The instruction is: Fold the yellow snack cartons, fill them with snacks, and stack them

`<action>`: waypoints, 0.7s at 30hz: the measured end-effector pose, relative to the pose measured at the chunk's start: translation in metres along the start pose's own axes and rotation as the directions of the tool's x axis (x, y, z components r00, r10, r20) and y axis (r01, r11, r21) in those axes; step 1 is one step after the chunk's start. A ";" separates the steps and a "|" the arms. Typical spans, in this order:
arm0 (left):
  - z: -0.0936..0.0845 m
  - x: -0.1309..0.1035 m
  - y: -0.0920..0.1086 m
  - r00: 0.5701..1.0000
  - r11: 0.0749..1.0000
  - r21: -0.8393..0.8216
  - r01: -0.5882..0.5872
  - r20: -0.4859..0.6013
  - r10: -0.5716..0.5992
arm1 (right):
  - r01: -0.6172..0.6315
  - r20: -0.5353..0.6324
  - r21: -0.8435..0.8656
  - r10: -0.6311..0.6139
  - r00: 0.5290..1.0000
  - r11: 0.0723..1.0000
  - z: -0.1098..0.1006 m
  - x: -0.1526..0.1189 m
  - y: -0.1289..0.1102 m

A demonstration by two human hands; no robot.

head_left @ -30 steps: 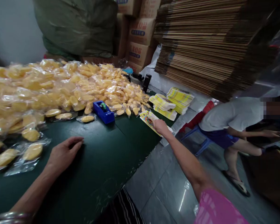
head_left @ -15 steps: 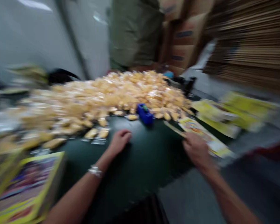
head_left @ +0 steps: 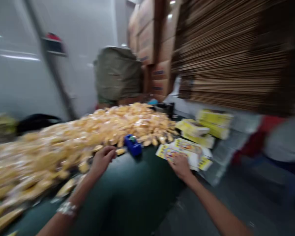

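My left hand (head_left: 102, 161) hovers at the near edge of a large pile of clear-wrapped yellow pieces (head_left: 105, 126), fingers curled together with nothing visible in them. Just right of it, a blue tape dispenser (head_left: 133, 145) stands on the dark green table (head_left: 137, 183). My right hand (head_left: 180, 165) grips the near edge of a flat yellow-and-white printed bag (head_left: 170, 152). A second printed bag (head_left: 190, 148) lies just behind and to the right, partly overlapped. Motion blur softens the fingers of both hands.
Yellow packaging (head_left: 213, 123) lies farther right on a grey surface. A tall stack of flattened cardboard (head_left: 231, 62) looms at the right, with cardboard boxes (head_left: 159, 77) behind. A covered olive-green object (head_left: 118, 73) stands beyond the pile.
The view has swung right and up. The bag in my right hand, edge-on before, now lies flatter against the second bag. My left hand has come nearer the pile.
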State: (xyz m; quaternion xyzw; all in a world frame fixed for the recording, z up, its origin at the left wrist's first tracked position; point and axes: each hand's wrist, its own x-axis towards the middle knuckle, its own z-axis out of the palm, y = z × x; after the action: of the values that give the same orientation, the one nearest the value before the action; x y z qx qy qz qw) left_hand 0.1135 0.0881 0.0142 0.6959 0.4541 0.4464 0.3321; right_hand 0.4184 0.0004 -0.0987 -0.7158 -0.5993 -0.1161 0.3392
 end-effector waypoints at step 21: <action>0.158 -0.023 -0.069 0.972 0.983 -0.136 0.127 0.213 -0.097 | -0.250 -0.063 0.042 0.252 0.966 0.967 -0.021 0.159 0.066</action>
State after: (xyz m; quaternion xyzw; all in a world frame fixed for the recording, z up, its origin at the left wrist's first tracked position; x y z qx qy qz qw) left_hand 0.2319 0.0835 -0.1131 0.6848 0.4215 0.3853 0.4527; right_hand 0.5255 0.1071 -0.0147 -0.7757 -0.4938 -0.0861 0.3833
